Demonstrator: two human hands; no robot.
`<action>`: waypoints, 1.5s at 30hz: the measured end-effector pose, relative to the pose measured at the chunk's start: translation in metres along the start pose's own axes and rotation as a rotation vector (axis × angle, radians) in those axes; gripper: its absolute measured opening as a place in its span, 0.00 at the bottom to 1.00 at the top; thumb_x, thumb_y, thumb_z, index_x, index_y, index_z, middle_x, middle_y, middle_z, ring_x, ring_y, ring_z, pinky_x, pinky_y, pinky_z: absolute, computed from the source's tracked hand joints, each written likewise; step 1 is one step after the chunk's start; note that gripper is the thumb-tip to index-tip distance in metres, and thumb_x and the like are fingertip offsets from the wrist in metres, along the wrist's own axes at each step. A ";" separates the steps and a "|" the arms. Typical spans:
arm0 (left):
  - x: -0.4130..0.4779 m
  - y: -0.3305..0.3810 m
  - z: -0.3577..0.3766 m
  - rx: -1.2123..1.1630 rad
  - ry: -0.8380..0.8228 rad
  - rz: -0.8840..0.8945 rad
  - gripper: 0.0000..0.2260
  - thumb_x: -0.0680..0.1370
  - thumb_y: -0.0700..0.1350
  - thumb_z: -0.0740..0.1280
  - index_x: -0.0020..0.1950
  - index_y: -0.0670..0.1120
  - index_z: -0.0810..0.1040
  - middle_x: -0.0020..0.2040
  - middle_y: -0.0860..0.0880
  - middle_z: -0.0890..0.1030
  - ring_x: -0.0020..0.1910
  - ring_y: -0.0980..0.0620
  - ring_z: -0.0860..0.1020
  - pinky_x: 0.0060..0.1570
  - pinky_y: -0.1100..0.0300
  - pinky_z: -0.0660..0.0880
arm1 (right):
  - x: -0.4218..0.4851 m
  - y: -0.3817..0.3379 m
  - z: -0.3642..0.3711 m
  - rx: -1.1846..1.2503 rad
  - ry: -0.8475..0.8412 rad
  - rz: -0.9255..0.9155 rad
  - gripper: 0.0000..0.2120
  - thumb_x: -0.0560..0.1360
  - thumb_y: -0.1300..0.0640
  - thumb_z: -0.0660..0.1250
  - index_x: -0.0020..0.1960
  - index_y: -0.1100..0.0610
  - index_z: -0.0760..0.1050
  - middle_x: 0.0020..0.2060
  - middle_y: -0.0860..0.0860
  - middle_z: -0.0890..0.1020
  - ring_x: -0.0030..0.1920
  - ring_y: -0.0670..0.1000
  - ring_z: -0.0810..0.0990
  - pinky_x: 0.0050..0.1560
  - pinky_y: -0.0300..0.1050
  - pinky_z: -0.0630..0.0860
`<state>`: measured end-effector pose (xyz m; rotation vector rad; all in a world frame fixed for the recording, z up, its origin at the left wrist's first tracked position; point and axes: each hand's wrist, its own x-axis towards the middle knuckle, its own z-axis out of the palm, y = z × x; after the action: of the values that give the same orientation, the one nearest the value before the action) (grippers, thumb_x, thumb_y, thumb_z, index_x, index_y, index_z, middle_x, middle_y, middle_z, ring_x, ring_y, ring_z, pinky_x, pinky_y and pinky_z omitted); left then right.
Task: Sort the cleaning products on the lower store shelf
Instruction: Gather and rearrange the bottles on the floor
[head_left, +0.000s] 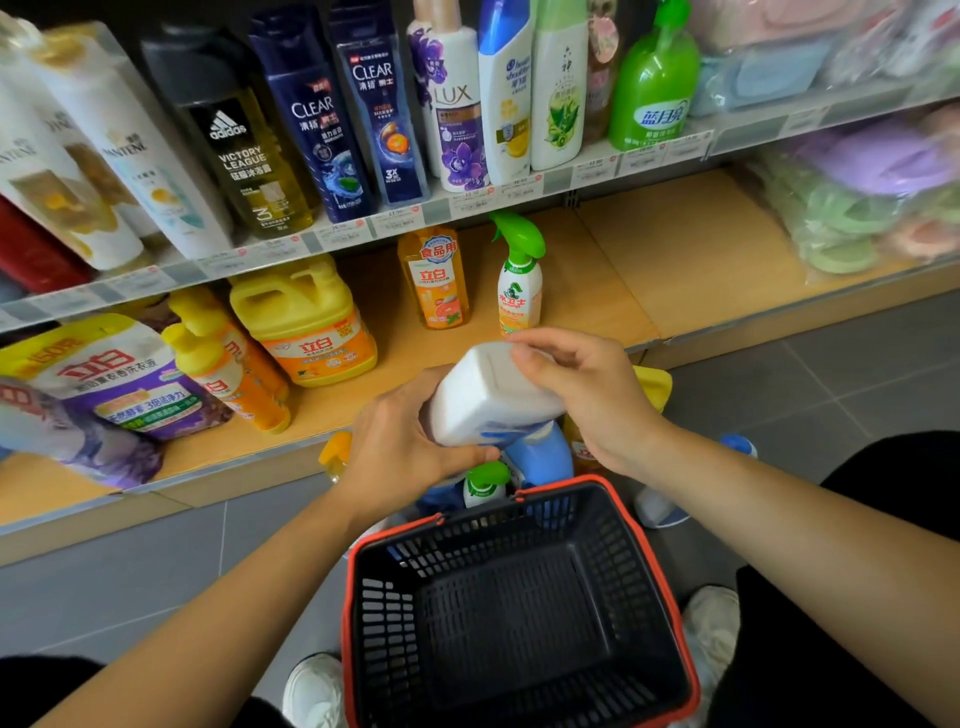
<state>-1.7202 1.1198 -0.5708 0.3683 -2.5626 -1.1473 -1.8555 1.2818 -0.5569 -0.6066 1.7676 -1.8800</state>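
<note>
White bottle (488, 400), smooth plastic with a flat base, is just before the shelf (675, 270) edge, gripped by left hand (410, 447) and right hand (587, 395); bare wood lies beside the sprayer (519, 280).

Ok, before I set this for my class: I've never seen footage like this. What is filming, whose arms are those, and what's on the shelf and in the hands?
No machine here: this is one picture from a camera worn on a person's head, looking down at their own bare arms. The left hand and right hand together hold a white bottle, tipped with its base toward the camera. Below them sits a black basket with a red rim, nothing visible inside. On the lower shelf stand a yellow jug, an orange bottle and a spray bottle with a green trigger; a purple pouch sits at the left.
</note>
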 end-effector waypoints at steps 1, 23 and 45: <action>0.001 -0.001 -0.001 -0.045 0.003 -0.017 0.37 0.63 0.57 0.82 0.69 0.49 0.77 0.57 0.53 0.84 0.55 0.49 0.82 0.53 0.44 0.79 | 0.002 0.001 -0.002 0.038 0.000 0.008 0.11 0.79 0.63 0.69 0.60 0.58 0.81 0.52 0.55 0.85 0.52 0.46 0.82 0.55 0.42 0.77; 0.021 -0.001 -0.012 -0.698 0.157 -0.206 0.23 0.70 0.41 0.78 0.63 0.38 0.79 0.57 0.43 0.85 0.55 0.42 0.85 0.51 0.49 0.83 | 0.011 0.032 -0.018 -0.175 -0.346 0.155 0.26 0.72 0.69 0.75 0.68 0.57 0.74 0.59 0.54 0.84 0.58 0.51 0.82 0.59 0.45 0.79; 0.050 -0.057 0.005 -0.837 0.403 -0.611 0.25 0.74 0.39 0.77 0.66 0.41 0.68 0.61 0.43 0.80 0.53 0.47 0.85 0.43 0.57 0.83 | 0.047 0.022 -0.061 -0.423 -0.192 -0.014 0.12 0.75 0.58 0.74 0.58 0.51 0.81 0.48 0.55 0.86 0.47 0.58 0.85 0.48 0.62 0.83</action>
<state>-1.7616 1.0687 -0.6082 1.0518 -1.4633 -1.9605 -1.9288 1.2993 -0.5831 -0.9191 2.0432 -1.4033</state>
